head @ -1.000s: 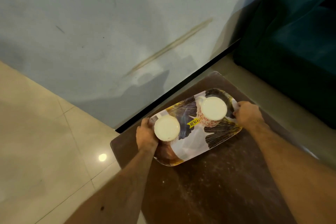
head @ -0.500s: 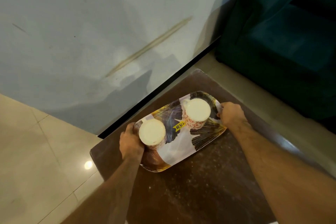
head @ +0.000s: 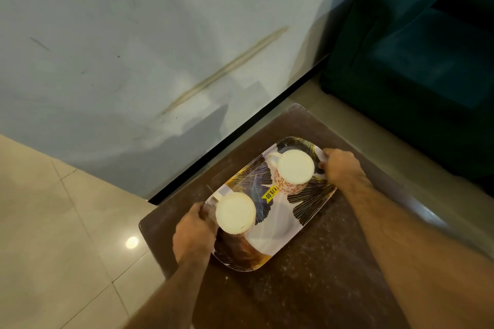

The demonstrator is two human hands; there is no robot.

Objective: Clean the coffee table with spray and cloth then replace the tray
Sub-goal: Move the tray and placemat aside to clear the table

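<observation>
1. Tray sits on the coffee table, held at both short ends. Left hand curls round the near-left end; right hand curls round the far-right end.
2. Two mugs stand on the tray: one mug just beside the left hand, the patterned mug just beside the right hand. Both have pale, round tops.
3. Tray: rounded rectangle, glossy, printed with dark and gold fan-leaf shapes on white. A yellow price sticker lies between the mugs.
4. Table top: dark brown, rounded corners, dusted with pale specks and smears.
5. Around it: glossy beige floor tiles, grey wall with a scuff streak, dark teal sofa at upper right.
6. Fingertips of both hands are hidden under the tray rim. Whether the tray rests on the table or is lifted slightly cannot be told. Near table edge is cut off.
</observation>
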